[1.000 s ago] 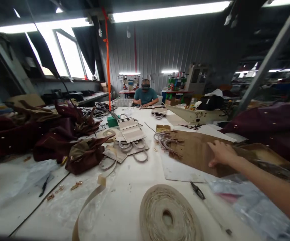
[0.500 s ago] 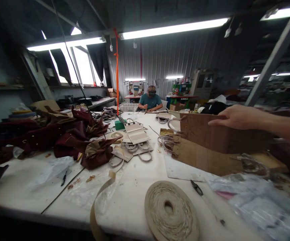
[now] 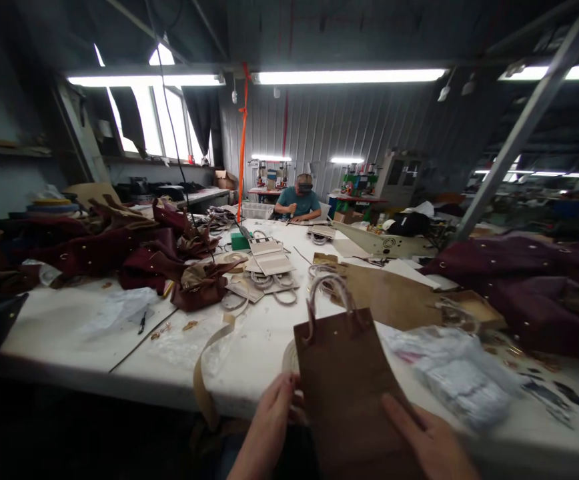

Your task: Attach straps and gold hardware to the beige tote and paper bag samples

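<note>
Panel (image 3: 342, 373) gripped by left hand (image 3: 273, 417), right hand (image 3: 424, 437), partly hiding coil (image 3: 290, 358); plastic bag (image 3: 464, 380) near.

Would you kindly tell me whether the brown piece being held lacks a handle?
No, a looped handle rises from the upper edge of the brown piece.
</note>
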{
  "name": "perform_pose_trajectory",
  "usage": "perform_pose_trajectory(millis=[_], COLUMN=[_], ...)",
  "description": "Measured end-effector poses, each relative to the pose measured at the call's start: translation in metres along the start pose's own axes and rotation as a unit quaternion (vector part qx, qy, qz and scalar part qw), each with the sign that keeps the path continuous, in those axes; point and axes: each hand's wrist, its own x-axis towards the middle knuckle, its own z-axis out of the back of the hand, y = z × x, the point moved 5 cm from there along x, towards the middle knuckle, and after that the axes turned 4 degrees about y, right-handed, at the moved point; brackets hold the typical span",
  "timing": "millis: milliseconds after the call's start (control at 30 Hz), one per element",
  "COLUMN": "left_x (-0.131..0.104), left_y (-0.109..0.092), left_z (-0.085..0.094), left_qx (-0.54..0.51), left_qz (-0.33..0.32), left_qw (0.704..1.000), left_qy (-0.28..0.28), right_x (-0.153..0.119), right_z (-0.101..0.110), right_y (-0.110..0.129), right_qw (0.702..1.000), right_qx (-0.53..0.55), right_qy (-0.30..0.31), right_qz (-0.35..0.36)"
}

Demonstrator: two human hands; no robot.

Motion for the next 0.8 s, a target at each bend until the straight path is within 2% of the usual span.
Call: perform_pose_trajectory(millis=[33,100,233,433,500,600,700,800], left_x=[0.005,0.018,0.044,0.057,0.058,0.061,0.069,0.077], left_y=[-0.008,-0.013,0.007,0.022,0.025,0.034,0.044,0.048], left_z=[0.003,0.006,0.009,0.016,0.016,0.012,0.009,0.008], left_qx=[0.060,0.158,0.213,0.372,0.399,0.403,0.408,0.422], left_qz=[-0.021,-0.028,0.016,-0.007,-0.040,-0.098,-0.095,-0.073], left_qw=[0.998,0.987,0.976,0.920,0.904,0.895,0.893,0.893], left_qy=[-0.017,-0.030,-0.037,-0.125,-0.146,-0.164,-0.162,-0.141], right_x=[-0.002,-0.002,0.006,-0.001,-0.003,0.007,0.029,0.046], right_z=[-0.016,-0.038,-0.059,-0.059,-0.053,-0.048,-0.055,-0.065], right_y=[-0.018,-0.045,-0.068,-0.074,-0.075,-0.068,-0.055,-0.047], right_qw=[0.999,0.998,0.998,0.993,0.989,0.978,0.974,0.970], right_qx=[0.008,0.015,0.012,-0.113,-0.146,-0.175,-0.179,-0.195], right_qy=[0.033,0.059,0.062,0.019,-0.023,-0.080,-0.054,-0.037], right_qz=[-0.002,-0.005,-0.027,0.022,0.030,0.078,0.129,0.137])
